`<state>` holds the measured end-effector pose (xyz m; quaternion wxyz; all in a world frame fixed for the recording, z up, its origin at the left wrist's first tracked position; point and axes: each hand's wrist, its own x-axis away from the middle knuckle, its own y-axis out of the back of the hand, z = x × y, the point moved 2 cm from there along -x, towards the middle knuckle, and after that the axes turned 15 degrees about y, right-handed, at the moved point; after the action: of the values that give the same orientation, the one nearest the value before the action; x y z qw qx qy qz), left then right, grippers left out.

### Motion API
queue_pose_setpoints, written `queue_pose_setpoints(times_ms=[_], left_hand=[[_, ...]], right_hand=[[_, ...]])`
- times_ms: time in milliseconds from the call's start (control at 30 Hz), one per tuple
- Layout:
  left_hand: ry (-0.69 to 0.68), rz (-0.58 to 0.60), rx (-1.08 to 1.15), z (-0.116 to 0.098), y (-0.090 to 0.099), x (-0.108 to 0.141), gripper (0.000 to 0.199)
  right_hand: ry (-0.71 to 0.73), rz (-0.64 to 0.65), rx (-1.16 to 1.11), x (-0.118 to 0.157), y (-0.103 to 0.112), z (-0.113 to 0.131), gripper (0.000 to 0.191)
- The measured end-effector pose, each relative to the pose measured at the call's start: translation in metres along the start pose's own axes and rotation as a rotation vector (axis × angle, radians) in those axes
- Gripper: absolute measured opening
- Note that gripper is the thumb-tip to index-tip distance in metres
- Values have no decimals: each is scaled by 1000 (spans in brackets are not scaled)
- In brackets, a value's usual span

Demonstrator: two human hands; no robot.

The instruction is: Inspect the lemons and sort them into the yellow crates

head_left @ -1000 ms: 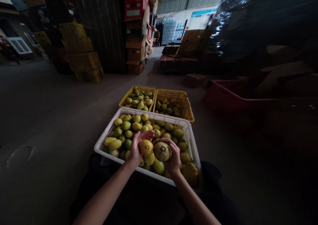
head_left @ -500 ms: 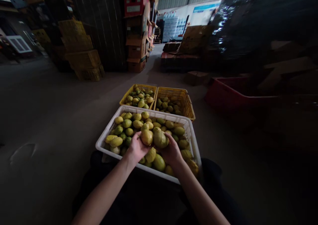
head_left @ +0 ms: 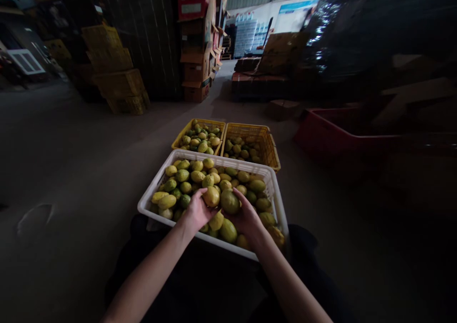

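White crate point(head_left: 274, 190), in front of the seated person, is filled with yellow-green fruit. Over its near half, the left hand point(head_left: 195, 212) cups a yellow fruit point(head_left: 211, 196); beside it, the right hand point(head_left: 246, 217) grips a greener fruit point(head_left: 229, 201), the two fruits touching. Beyond the crate's far rim: the left yellow basket point(head_left: 185, 135), heaped with fruit, then the right yellow basket point(head_left: 269, 151), part-filled.

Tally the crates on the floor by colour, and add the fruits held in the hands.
White crate: 1
Yellow crates: 2
Red crate: 1
Fruits in hand: 2, a yellow fruit in the left hand and a greener fruit in the right hand
Total: 4 crates, 2 held fruits
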<state>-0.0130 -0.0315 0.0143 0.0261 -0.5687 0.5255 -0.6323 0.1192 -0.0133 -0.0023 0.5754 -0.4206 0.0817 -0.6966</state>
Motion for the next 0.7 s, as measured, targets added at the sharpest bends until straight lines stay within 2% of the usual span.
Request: queue_pose_setpoints(times_ms=[100,200,333,433,500,567,700], left_hand=[[-4,-38,25,-2,1,0,21],[-25,-18,72,-5,1,1,22],[-94,-44,77,-8,0,5,26],[-55,-61,103,-6,1,5,35],[-22,-57,142,-5,1,5,39],[1,-51,161,-5,2,4,37],[-5,-80,171,-7,1,3,32]], right_hand=[[26,71,-1,-1,1,-2,17],[36,121,-64,-2,1,-1,19],[68,109,-138,-1,2,8,18],[27,113,-151,0,3,12,14],[9,59,-135,-1,4,11,18],[-4,20,-103,-4,6,8,20],[37,32,-87,-11,7,1,15]])
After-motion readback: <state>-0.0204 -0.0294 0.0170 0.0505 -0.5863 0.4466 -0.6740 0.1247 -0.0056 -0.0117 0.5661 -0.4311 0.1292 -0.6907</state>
